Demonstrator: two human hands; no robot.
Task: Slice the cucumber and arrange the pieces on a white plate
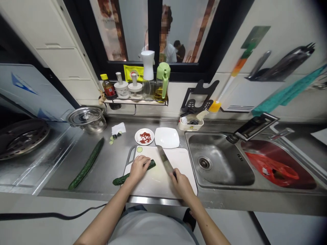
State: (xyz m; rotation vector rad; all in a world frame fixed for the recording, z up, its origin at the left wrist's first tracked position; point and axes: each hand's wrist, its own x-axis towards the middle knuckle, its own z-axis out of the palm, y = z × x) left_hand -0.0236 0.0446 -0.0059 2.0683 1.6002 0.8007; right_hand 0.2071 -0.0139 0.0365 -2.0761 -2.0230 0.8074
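Observation:
My left hand (139,167) is closed over a cucumber (121,180) that lies slantwise on the white cutting board (163,189). Its cut end shows to the right of my fingers, and its other end sticks out past the board's left edge. In my right hand (181,183) is the handle of a kitchen knife (165,160). The blade points up and to the left, a little apart from the cucumber's cut end. One round cucumber slice (139,149) sits at the board's top left. A second, whole cucumber (88,165) rests on the steel counter to the left.
Behind the board are a plate of chopped red bits (145,136) and a white square plate (167,137). Cucumber scraps (114,137) lie by a white tissue (118,128). A steel pot (88,119) stands at back left; the sink (222,170) is on the right.

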